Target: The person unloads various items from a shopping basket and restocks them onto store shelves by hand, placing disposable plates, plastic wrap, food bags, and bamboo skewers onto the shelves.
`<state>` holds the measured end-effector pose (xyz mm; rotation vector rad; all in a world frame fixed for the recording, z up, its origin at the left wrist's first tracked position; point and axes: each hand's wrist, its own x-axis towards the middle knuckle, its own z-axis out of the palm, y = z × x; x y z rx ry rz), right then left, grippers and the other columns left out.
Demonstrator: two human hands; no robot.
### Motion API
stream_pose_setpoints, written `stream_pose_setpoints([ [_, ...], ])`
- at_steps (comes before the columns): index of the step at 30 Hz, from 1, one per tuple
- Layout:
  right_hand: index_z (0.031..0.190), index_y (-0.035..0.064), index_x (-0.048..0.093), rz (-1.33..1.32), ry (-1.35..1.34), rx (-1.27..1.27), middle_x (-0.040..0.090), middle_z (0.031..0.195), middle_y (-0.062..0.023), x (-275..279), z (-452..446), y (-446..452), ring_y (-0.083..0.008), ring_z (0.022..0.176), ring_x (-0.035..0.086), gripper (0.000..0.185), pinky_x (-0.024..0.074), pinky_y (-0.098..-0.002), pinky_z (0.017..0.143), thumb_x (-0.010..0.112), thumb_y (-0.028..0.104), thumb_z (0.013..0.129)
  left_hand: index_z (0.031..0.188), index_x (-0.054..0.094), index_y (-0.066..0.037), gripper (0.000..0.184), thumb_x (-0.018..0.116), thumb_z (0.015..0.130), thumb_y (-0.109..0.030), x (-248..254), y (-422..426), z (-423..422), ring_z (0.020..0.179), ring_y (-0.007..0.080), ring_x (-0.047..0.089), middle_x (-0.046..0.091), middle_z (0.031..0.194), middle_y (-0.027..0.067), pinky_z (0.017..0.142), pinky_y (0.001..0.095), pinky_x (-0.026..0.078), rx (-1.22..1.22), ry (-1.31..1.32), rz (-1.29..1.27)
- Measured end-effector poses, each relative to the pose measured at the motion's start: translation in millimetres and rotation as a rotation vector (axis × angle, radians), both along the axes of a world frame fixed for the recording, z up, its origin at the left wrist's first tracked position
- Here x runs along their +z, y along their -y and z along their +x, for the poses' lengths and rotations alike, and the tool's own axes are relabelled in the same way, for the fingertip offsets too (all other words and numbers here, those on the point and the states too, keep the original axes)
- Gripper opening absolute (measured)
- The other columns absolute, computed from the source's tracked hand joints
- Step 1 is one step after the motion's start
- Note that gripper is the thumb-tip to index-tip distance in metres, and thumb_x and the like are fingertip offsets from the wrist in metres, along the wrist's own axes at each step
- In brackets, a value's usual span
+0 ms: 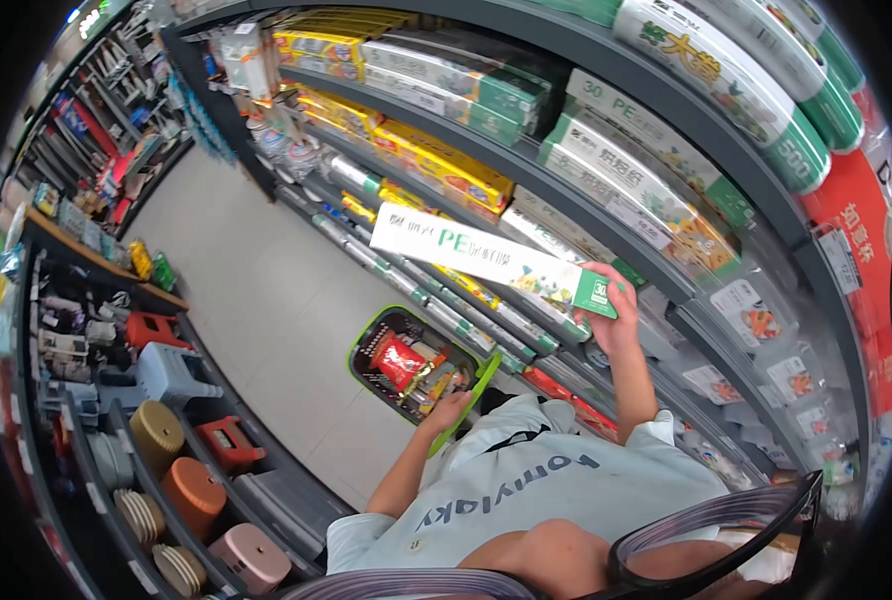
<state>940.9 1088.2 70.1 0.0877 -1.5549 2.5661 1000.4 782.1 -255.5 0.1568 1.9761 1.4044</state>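
My right hand (pixel 611 308) grips one end of a long white and green box of PE cling film (pixel 481 258). The box is held out in front of the shelves, tilted down to the right, its printed face toward me. Lower down, my left hand (pixel 448 411) is closed around the green handle (pixel 474 400) of a dark shopping basket (pixel 358 372). Inside the basket lie a red packet (pixel 398 362) and several other packaged goods, partly overlapping, whose kinds I cannot make out.
Shelves on the right carry similar white and green boxes (pixel 621 180), yellow boxes (pixel 436 165) and large rolls (pixel 721 80). To the left, a low shelf holds plastic bins and stools, among them an orange one (pixel 194 495). A tiled floor (pixel 256 270) runs between.
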Motion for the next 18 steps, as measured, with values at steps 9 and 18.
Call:
stream_pose_setpoints([
  [9, 0.117, -0.0071, 0.055, 0.163, -0.085, -0.072, 0.064, 0.093, -0.0141, 38, 34, -32, -0.0189, 0.067, 0.064, 0.056, 0.0518, -0.0296, 0.052, 0.061, 0.041, 0.089, 0.137, 0.045, 0.000, 0.046, 0.048, 0.102, -0.029, 137, -12, -143, 0.105, 0.0203, 0.062, 0.060, 0.120, 0.0123, 0.086, 0.0336, 0.049, 0.309, -0.323, 0.384],
  [18, 0.117, -0.0074, 0.053, 0.231, -0.097, -0.093, 0.062, 0.093, -0.0147, 35, 28, -47, -0.0182, 0.065, 0.064, 0.058, 0.0534, -0.0283, 0.051, 0.059, 0.044, 0.091, 0.143, 0.037, 0.000, 0.078, 0.047, 0.095, -0.061, 352, -23, -147, 0.119, 0.0209, 0.052, 0.051, 0.138, 0.0162, 0.103, 0.0364, 0.039, 0.390, -0.816, 0.849],
])
